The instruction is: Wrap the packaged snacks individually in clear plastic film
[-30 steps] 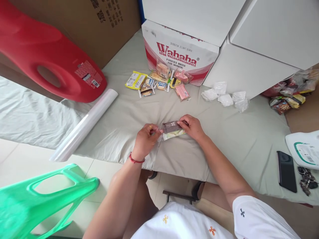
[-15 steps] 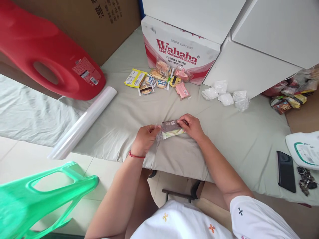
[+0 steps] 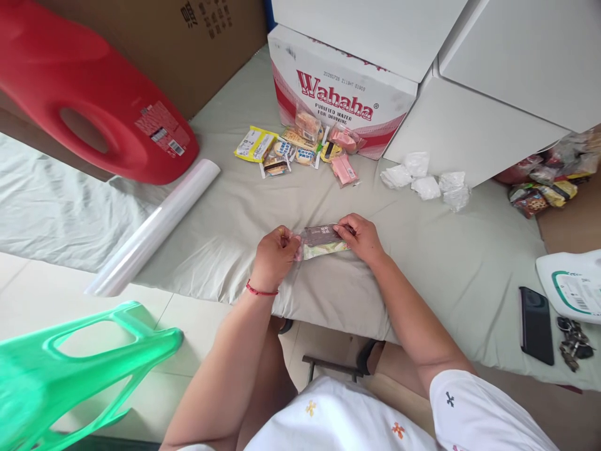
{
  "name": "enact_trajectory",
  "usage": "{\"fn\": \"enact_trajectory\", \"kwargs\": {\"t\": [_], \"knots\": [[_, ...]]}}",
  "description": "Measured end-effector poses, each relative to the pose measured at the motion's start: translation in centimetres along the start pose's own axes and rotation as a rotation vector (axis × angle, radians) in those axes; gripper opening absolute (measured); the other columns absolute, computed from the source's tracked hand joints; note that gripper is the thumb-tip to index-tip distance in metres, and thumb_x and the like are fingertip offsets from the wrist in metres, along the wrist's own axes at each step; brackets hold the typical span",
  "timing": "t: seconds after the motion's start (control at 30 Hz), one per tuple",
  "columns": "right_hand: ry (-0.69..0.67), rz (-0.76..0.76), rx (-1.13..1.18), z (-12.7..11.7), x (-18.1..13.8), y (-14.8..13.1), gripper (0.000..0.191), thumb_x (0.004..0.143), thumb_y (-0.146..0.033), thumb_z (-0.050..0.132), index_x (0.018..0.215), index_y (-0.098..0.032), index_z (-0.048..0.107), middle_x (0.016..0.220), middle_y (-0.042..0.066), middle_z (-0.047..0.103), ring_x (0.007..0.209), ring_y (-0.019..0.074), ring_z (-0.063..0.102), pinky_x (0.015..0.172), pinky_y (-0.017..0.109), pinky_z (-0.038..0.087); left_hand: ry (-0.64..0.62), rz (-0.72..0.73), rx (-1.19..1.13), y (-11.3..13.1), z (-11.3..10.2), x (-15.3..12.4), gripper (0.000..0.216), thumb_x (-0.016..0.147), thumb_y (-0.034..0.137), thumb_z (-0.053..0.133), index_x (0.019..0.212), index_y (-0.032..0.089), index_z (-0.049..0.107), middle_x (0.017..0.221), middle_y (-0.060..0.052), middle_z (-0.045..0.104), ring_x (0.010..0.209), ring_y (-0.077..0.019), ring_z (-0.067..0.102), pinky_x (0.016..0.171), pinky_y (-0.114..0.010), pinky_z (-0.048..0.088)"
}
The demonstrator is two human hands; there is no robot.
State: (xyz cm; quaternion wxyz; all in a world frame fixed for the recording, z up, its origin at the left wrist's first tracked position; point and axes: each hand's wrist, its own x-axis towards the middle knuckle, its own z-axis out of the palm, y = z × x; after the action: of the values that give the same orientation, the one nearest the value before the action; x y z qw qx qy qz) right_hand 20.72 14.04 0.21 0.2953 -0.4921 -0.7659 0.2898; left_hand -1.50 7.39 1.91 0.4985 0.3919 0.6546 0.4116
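Note:
A brown snack packet (image 3: 320,235) and a light green and white packet (image 3: 323,250) lie side by side just above the sheet, clear plastic film around their left end. My left hand (image 3: 275,254) is closed, thumb and fingers pinching the clear film at that end. At the right end, my right hand (image 3: 360,238) grips the brown packet between thumb and fingers, covering part of both packets. Beyond my hands, several wrapped snacks (image 3: 307,156) are heaped against a Wahaba-style red and white water carton (image 3: 347,94). Crumpled clear wrappers (image 3: 426,186) sit to their right.
A large red jug (image 3: 126,94) and a clear film roll (image 3: 154,232) are on the left, above a green plastic stool (image 3: 84,363). On the right are a black phone (image 3: 536,326), keys (image 3: 573,343), a white bottle (image 3: 575,285) and more snacks (image 3: 544,194).
My left hand has shifted slightly up and its fingers have curled further around the clear film, close to the packets' left end. My right hand stays in nearly the same place.

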Motion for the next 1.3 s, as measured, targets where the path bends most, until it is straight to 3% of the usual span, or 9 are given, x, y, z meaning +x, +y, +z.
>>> {"fn": "enact_trajectory", "kwargs": {"t": [0.2, 0.3, 0.5, 0.67, 0.73, 0.87, 1.03, 1.13, 1.3], "knots": [[0.001, -0.016, -0.025, 0.2, 0.0, -0.2, 0.026, 0.098, -0.043, 0.057, 0.082, -0.023, 0.064, 0.082, 0.002, 0.066, 0.07, 0.0168, 0.058, 0.066, 0.03, 0.043, 0.245, 0.119, 0.356, 1.7, 1.3, -0.3, 0.014, 0.076, 0.033, 0.063, 0.07, 0.023, 0.055, 0.06, 0.003, 0.057, 0.059, -0.0154, 0.052, 0.062, -0.029, 0.04], [0.004, -0.012, -0.021, 0.2, -0.1, -0.2, 0.024, 0.098, -0.041, 0.057, 0.082, -0.024, 0.063, 0.082, 0.002, 0.066, 0.07, 0.0166, 0.058, 0.065, 0.03, 0.043, 0.281, 0.127, 0.407, 2.2, 1.7, -0.4, 0.011, 0.077, 0.032, 0.062, 0.073, 0.023, 0.058, 0.064, 0.002, 0.059, 0.064, -0.0172, 0.056, 0.067, -0.031, 0.041], [0.005, -0.018, 0.018, 0.2, -0.1, 0.0, 0.021, 0.096, -0.037, 0.059, 0.081, -0.023, 0.063, 0.08, 0.001, 0.065, 0.069, 0.0156, 0.057, 0.066, 0.029, 0.043, 0.493, 0.156, 0.501, 1.0, -0.5, 1.1, 0.017, 0.075, 0.033, 0.064, 0.086, 0.021, 0.065, 0.104, -0.011, 0.063, 0.094, -0.0259, 0.061, 0.09, -0.04, 0.048], [-0.004, -0.01, 0.008, 0.0, 0.0, 0.0, 0.021, 0.096, -0.038, 0.059, 0.081, -0.023, 0.063, 0.082, 0.001, 0.067, 0.069, 0.0159, 0.058, 0.066, 0.029, 0.043, 0.324, 0.17, 0.532, 0.5, -0.4, 1.3, 0.042, 0.093, 0.051, 0.047, 0.064, 0.023, 0.058, 0.082, -0.011, 0.063, 0.108, -0.0316, 0.057, 0.107, -0.048, 0.039], [-0.01, -0.008, 0.003, 0.0, 0.0, 0.0, 0.02, 0.096, -0.037, 0.059, 0.081, -0.023, 0.062, 0.082, 0.001, 0.067, 0.07, 0.016, 0.059, 0.065, 0.029, 0.043, 0.264, 0.162, 0.586, 0.4, 0.1, 0.9, 0.044, 0.09, 0.053, 0.051, 0.06, 0.022, 0.054, 0.093, -0.013, 0.065, 0.113, -0.0331, 0.055, 0.109, -0.049, 0.036], [-0.015, -0.008, -0.017, -0.1, 0.0, -0.1, 0.021, 0.097, -0.038, 0.058, 0.082, -0.024, 0.063, 0.083, 0.002, 0.067, 0.07, 0.0166, 0.059, 0.065, 0.029, 0.043, 0.234, 0.146, 0.683, 0.2, 0.5, 0.4, 0.023, 0.079, 0.042, 0.064, 0.07, 0.021, 0.06, 0.113, -0.014, 0.063, 0.112, -0.0338, 0.054, 0.101, -0.046, 0.043], [-0.002, -0.012, -0.013, 0.0, 0.0, 0.0, 0.023, 0.097, -0.04, 0.057, 0.082, -0.024, 0.063, 0.082, 0.001, 0.067, 0.07, 0.0164, 0.058, 0.065, 0.029, 0.043, 0.163, 0.148, 0.675, 1.2, 1.0, -0.4, 0.014, 0.087, 0.033, 0.054, 0.078, 0.023, 0.057, 0.078, -0.005, 0.062, 0.074, -0.023, 0.058, 0.071, -0.033, 0.042], [0.007, -0.034, -0.021, 0.1, 0.1, 0.1, 0.022, 0.097, -0.039, 0.057, 0.081, -0.023, 0.062, 0.08, 0.001, 0.065, 0.07, 0.0167, 0.057, 0.065, 0.029, 0.042, 0.24, 0.141, 0.751, 1.9, 2.2, -1.1, 0.01, 0.089, 0.029, 0.053, 0.082, 0.024, 0.057, 0.07, -0.003, 0.061, 0.067, -0.0222, 0.057, 0.063, -0.031, 0.034], [0.018, -0.048, -0.037, 0.3, 0.0, 0.2, 0.023, 0.098, -0.039, 0.055, 0.082, -0.024, 0.061, 0.082, 0.002, 0.066, 0.071, 0.0169, 0.057, 0.065, 0.03, 0.042, 0.377, 0.224, 0.913, 2.3, 4.5, -2.0, 0.017, 0.095, 0.028, 0.048, 0.089, 0.02, 0.062, 0.09, -0.008, 0.068, 0.07, -0.022, 0.061, 0.06, -0.032, 0.028]]}}
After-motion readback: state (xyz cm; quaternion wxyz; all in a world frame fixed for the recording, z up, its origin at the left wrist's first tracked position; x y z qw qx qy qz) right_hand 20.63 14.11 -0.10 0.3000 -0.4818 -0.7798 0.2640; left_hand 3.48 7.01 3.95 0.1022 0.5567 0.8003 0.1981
